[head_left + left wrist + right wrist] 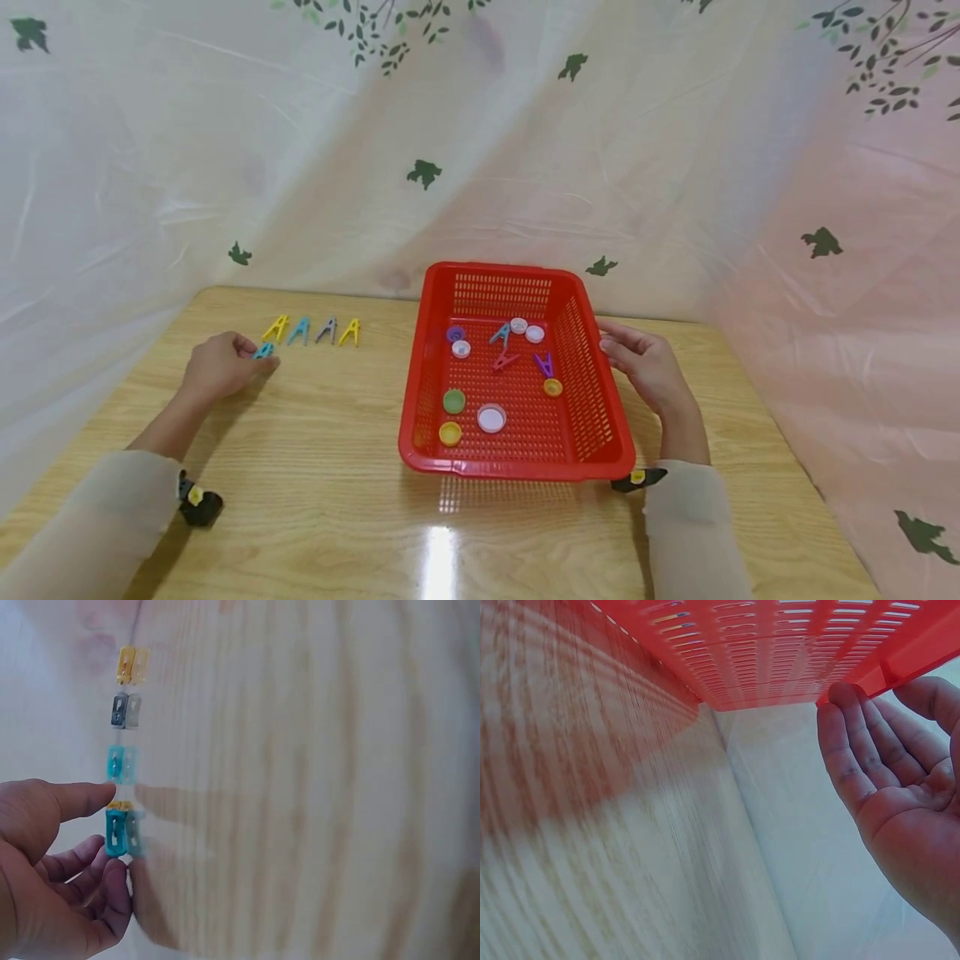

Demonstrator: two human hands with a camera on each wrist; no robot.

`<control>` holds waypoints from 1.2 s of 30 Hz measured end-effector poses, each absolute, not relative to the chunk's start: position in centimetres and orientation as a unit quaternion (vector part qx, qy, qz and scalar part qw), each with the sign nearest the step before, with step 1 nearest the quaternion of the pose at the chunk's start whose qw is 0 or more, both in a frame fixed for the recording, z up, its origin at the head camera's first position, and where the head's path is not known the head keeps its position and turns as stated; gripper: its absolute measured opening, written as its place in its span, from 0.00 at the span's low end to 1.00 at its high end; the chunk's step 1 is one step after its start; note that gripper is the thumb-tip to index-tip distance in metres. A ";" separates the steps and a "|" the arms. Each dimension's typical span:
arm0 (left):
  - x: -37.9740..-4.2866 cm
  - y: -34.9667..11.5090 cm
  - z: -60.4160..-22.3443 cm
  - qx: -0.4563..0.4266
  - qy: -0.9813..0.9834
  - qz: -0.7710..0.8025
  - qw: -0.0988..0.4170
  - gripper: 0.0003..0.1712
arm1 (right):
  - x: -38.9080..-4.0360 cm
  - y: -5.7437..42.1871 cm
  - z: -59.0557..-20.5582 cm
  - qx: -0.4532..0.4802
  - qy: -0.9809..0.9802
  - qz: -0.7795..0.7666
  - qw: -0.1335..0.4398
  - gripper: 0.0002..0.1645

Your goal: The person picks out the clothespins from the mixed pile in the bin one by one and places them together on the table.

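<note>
One blue clip lies on the left part of the table, just in front of a yellow clip, its visible length slanting away and rightward from my side. The left hand is much the nearer, and I judge that everything turns on the side gap: fingers to the clip's left, thumb to its right, spread around it rather than clamped. Well away to the right, the right hand rests its loosely extended fingertips against the rim of the red basket. My head view hardly separates thumb from clip; the left wrist view shows space between them. Only the head view gives me the white cap inside the basket, while the right wrist view shows the palm.
</note>
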State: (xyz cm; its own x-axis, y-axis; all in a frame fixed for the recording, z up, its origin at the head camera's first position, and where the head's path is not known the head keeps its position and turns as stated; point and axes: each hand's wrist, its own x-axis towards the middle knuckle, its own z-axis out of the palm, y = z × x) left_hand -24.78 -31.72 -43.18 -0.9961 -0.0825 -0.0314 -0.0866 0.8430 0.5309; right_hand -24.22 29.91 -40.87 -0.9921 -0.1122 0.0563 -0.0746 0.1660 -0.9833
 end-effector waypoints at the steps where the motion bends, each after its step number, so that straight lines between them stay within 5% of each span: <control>1: -24.7 -31.9 -43.1 -0.043 0.961 0.275 0.003 0.33 | -24.3 29.9 -40.9 -0.063 0.763 -0.643 0.015 0.30; 22: -26.8 -29.2 -37.8 -0.007 0.962 0.273 -0.023 0.38 | -24.7 29.6 -40.6 -0.069 0.769 -0.635 0.013 0.30; 36: -30.0 -21.3 -34.0 0.099 0.953 0.285 -0.026 0.27 | -24.1 29.8 -40.9 -0.044 0.784 -0.620 0.020 0.31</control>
